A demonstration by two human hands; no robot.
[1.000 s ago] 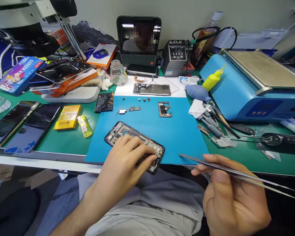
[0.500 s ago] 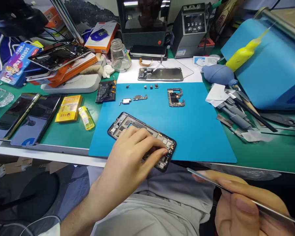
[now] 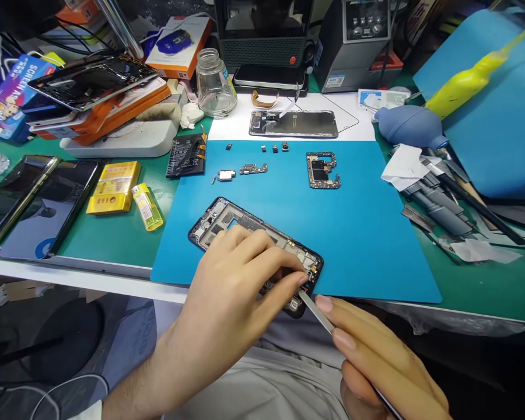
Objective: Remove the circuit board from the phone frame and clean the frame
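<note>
Desk: green-topped desk [image 3: 122, 245], crowded along the back with a soldering station [image 3: 362, 41], a blue machine [image 3: 494, 116] and stacked boxes.
Mat: blue work mat [image 3: 367, 233] laid in front of me, its near edge at the lip of the desk.
Spare phones: two dark phones [image 3: 35, 204] lie flat at my far left, well apart from the work.
Phone frame: the opened phone frame [image 3: 219, 219] lies slantwise on the near part of the mat, its lower end poking past the mat's edge toward my lap.
Left hand: my left hand [image 3: 231, 297] is spread flat over the frame, fingertips pressing its lower end to pin it down; it grips nothing.
Right hand: my right hand [image 3: 376, 356] is pinched around the tweezers [image 3: 317, 309], thumb and fingers close together along the shaft.
Tweezers: their tip sits at the frame's lower corner, just beside my left fingertips; whether it touches a part I cannot tell.
Motherboard: the motherboard [image 3: 322, 170] rests alone farther up the mat.
Small parts: a row of tiny parts [image 3: 254, 169] lies near the mat's far edge.
Doing it well: I judge the frame should stay pinned firmly, since its end overhangs and could tip. The tip should go in shallow and slow, my wrist steadied low, keeping it clear of my own fingertips.
</note>
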